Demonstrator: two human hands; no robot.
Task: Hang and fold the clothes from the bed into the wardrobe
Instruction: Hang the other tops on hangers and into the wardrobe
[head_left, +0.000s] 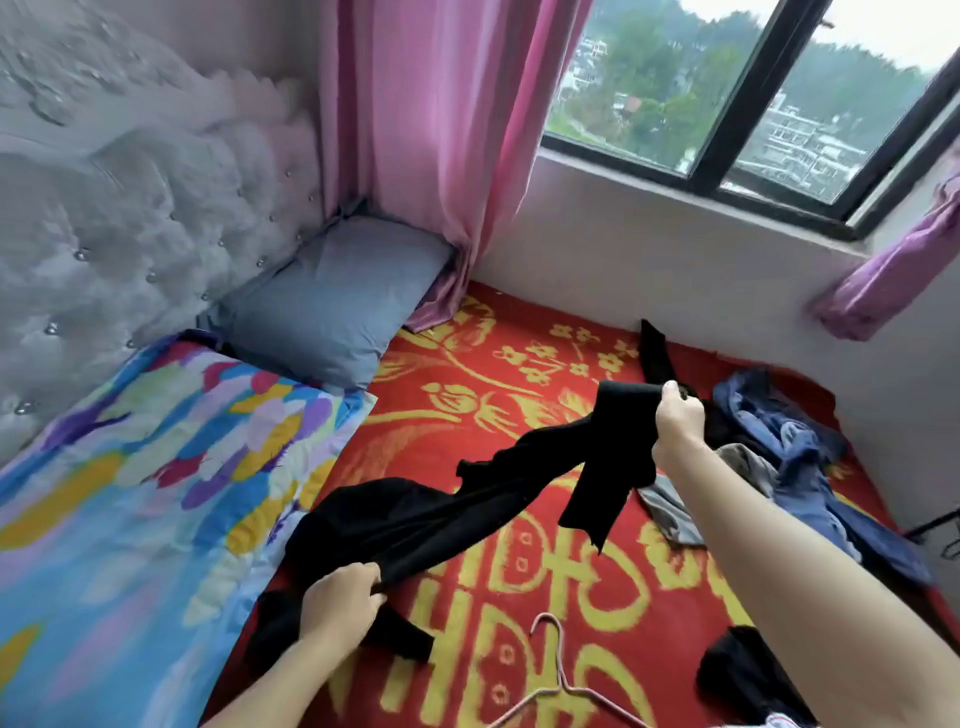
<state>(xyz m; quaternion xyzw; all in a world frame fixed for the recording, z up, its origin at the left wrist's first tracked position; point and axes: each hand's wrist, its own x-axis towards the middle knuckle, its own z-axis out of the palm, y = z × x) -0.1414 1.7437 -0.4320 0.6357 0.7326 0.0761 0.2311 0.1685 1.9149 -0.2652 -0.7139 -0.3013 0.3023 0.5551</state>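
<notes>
Step in hand: straightening black garment (441, 514) for hanging. Left grip (337, 597) bunches one end, right grip (678, 426) pinches other. Cloth stretched in air over bed (519, 364), just beyond pink hanger (558, 670). Blue clothes pile (795, 447) farther beyond hanger, to right. Next, likely: free one hand, fetch hanger, drape garment.
</notes>
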